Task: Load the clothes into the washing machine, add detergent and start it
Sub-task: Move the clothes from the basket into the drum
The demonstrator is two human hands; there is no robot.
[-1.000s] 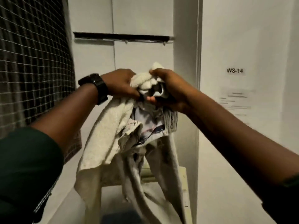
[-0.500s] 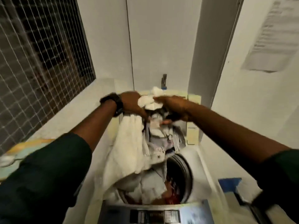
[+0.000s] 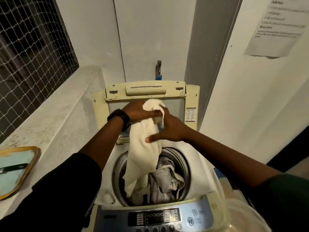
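A top-loading washing machine (image 3: pixel 197 180) stood in a narrow white-walled corner, its cream lid (image 3: pixel 147 91) raised against the wall below a tap (image 3: pixel 158 69). To the left ran a speckled concrete ledge (image 3: pixel 63 114) under a window covered with wire mesh (image 3: pixel 30 47), and a framed mirror (image 3: pixel 15 169) lay on the ledge's near end. A printed notice (image 3: pixel 277 27) was taped to the right wall. Above the open drum, the left hand (image 3: pixel 138 111) and the right hand (image 3: pixel 168 129) were both clamped on a cream towel (image 3: pixel 143 151), whose lower end hung into the drum beside grey clothes (image 3: pixel 163 181) already inside. The silver control panel (image 3: pixel 155 216) faced the person.
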